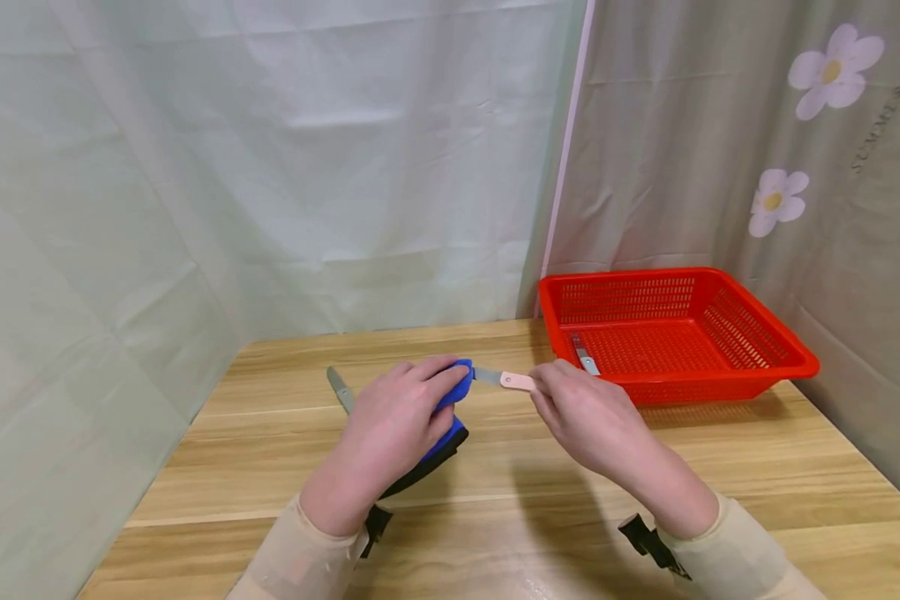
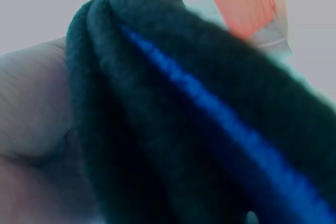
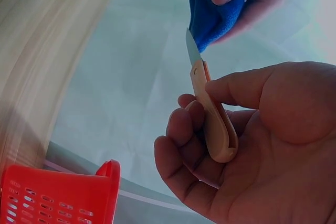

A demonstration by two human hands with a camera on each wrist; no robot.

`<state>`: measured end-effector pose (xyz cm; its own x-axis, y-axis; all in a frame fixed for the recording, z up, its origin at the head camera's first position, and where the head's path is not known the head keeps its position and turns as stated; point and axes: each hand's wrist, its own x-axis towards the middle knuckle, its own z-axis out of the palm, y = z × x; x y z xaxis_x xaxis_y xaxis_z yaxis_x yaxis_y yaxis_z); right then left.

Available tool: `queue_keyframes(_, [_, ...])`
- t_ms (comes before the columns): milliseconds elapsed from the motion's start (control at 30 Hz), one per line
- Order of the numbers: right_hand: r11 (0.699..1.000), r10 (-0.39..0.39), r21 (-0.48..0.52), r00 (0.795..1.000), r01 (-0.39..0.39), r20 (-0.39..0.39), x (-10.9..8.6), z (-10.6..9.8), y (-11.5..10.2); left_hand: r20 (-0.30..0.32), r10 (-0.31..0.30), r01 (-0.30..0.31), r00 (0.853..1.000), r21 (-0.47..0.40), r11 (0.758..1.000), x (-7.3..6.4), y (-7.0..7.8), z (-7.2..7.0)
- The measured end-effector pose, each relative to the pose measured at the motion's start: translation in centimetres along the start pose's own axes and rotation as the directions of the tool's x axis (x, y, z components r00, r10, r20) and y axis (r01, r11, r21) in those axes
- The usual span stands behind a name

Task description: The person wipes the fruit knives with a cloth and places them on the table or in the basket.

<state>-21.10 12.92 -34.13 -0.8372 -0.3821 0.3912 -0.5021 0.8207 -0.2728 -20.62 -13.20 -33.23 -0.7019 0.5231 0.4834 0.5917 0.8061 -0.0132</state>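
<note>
My right hand grips the pale pink handle of a folding knife, its blade out and pointing toward the left hand. Thumb and fingertips pinch the handle's sides in the right wrist view. A blue cloth with a black side is held in my left hand, bunched between thumb and fingers. The cloth meets the blade near its tip. Folds of the cloth fill most of the left wrist view. Both hands are above the wooden table.
A red plastic basket stands at the back right, with a grey-handled knife inside near its left wall. Another knife with a grey blade lies on the table behind the left hand, partly hidden by it. Curtains hang around the table.
</note>
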Motion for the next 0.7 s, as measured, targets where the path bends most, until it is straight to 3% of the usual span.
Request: queue_keyframes(700, [1.000,-0.009,0.008,0.999,0.009,-0.032,-0.1,-0.2,0.3,0.049,-0.093,0.093,0.994,-0.004,0.996,-0.2,-1.9,-0.8])
